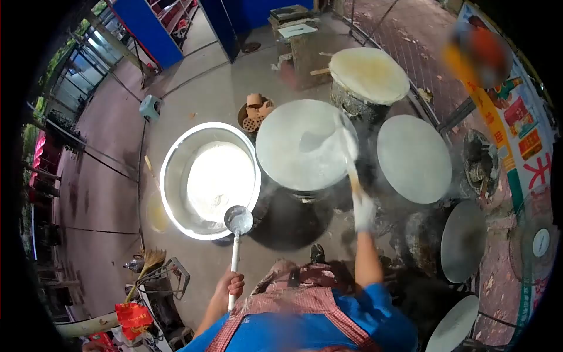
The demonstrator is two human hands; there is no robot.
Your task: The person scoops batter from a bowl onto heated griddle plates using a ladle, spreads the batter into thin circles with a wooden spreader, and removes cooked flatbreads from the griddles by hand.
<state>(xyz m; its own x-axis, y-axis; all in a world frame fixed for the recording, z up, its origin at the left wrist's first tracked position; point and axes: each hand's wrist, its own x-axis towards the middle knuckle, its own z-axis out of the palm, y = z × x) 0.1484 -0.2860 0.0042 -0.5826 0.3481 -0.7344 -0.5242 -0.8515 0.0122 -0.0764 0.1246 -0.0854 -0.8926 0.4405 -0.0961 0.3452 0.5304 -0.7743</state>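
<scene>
My left hand [229, 286] is wrapped around the pale handle of a ladle [239, 220]. The ladle's round metal bowl sits at the near rim of a large metal basin [166, 186], with whitish liquid in it. White batter [218, 182] fills the basin's bottom. My right hand [364, 212], in a white glove, grips the wooden handle of a spreader [348, 144]. Its long pale blade lies over the right part of a round griddle [281, 146] coated in a whitish layer. Motion blurs the blade and glove, so contact with the surface is hard to tell.
More round griddles stand to the right, including a pale one [414, 158] and a dark grey one [463, 242]. A yellowish round sheet [369, 75] tops the stove behind. A bowl of bricks and coal [255, 112], a stool [151, 107] and a broom [151, 259] stand around.
</scene>
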